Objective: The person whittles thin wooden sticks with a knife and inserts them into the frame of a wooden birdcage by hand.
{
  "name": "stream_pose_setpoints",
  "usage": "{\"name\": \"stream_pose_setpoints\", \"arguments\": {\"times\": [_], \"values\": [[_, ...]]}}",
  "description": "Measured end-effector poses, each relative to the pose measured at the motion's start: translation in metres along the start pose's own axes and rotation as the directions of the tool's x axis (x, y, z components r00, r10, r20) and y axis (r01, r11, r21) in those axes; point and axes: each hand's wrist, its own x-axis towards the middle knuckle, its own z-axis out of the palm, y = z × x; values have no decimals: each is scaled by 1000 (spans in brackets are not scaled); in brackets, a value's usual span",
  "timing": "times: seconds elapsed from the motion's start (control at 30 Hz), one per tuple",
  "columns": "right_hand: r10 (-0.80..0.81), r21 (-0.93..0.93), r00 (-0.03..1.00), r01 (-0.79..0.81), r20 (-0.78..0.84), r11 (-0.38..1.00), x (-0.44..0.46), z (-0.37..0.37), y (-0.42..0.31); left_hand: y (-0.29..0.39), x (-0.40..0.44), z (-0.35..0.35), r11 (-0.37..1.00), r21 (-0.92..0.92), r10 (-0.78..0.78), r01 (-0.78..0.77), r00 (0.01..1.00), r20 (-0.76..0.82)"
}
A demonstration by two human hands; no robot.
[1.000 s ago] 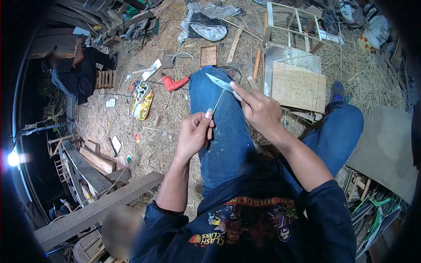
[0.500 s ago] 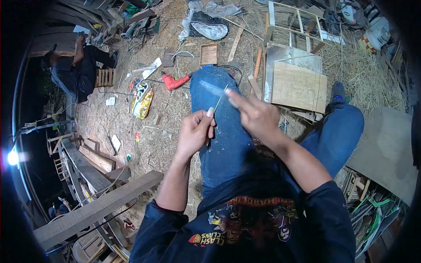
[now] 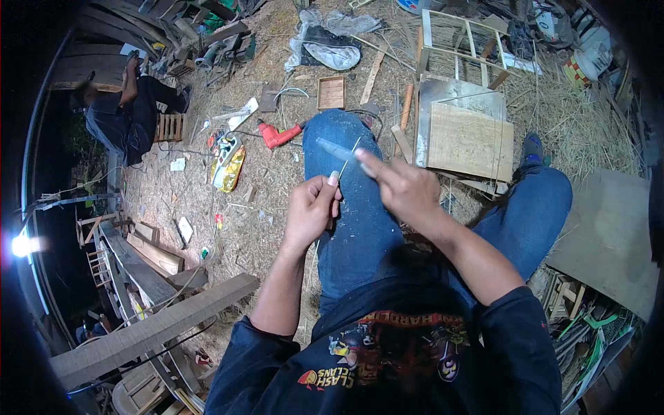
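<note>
My left hand [image 3: 312, 213] is closed, thumb on top, pinching a thin pale strip [image 3: 344, 166] that points up and right above my thigh. In my right hand [image 3: 409, 192] is a knife, its flat grey blade [image 3: 333, 148] smeared by motion and pointing left. The blade crosses the strip near its upper end; whether they touch I cannot tell. My fingers hide the knife's handle. Both hands are over the knee of my blue jeans [image 3: 353, 256], which are flecked with pale bits.
Beyond my knee lie a red power drill [image 3: 278, 135] and a small wooden box [image 3: 331, 93]. Boards [image 3: 470, 138] and a wooden frame [image 3: 463, 41] are at the right. A wooden beam [image 3: 159, 328] juts in at lower left. Another person [image 3: 124, 117] sits at upper left.
The knife blade has shifted slightly down along the strip, toward my left hand. My left hand keeps its pinch. The whole view has moved a little.
</note>
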Motion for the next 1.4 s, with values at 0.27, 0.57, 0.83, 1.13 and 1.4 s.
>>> {"name": "stream_pose_setpoints", "arguments": {"times": [0.27,0.57,0.83,1.13,1.4], "values": [[56,67,997,-59,48,996,3,-6,-6,0,-1,2,1000,-19,-11,11,1000,-8],[107,105,991,-115,81,988,0,-4,-11,-2,-1,1,1000,-17,4,-4,1000,-3],[144,77,969,-163,201,984,-1,-14,-20,-7,-1,1,999,-40,24,-23,1000,6],[393,790,866,-464,310,400,10,-16,-30,-3,-8,9,988,-77,134,-135,991,-18],[486,859,741,-510,464,-42,21,-19,-44,17,-13,42,933,120,352,-341,932,-86]]}}
